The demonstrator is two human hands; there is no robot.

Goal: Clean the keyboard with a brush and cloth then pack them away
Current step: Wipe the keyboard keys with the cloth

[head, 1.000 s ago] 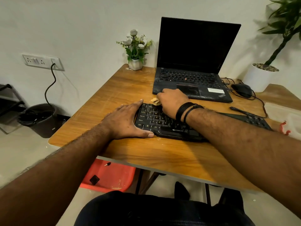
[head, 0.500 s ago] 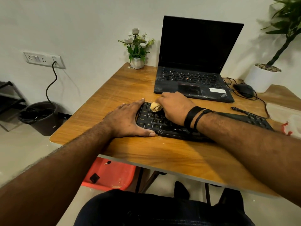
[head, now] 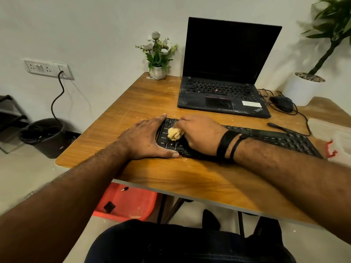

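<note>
Black and dusty, the keyboard (head: 269, 137) lies flat across the wooden desk (head: 190, 177), pale specks showing on its keys and along its near edge. The right hand (head: 199, 135) has its fingers curled round a bunched tan cloth (head: 174, 133); the wad pokes out past the knuckles and presses on the keys at the keyboard's left end, just above the Shift and Ctrl keys. The left hand (head: 146, 139) lies flat, fingers straight and close together, holding nothing: its fingertips reach along the keyboard's left edge toward the far corner, and its thumb runs along the near edge, touching the frame below the cloth. Cloth and left fingers are just beside each other, with a strip of keys between.

Compared with half a second earlier, the right hand has drawn the cloth from the top row of keys down toward the person, onto the middle rows, and more of the wad now shows. The left hand stays braced at the same corner.

Beyond the right knuckles stands an open laptop (head: 224, 73), its screen dark.
</note>
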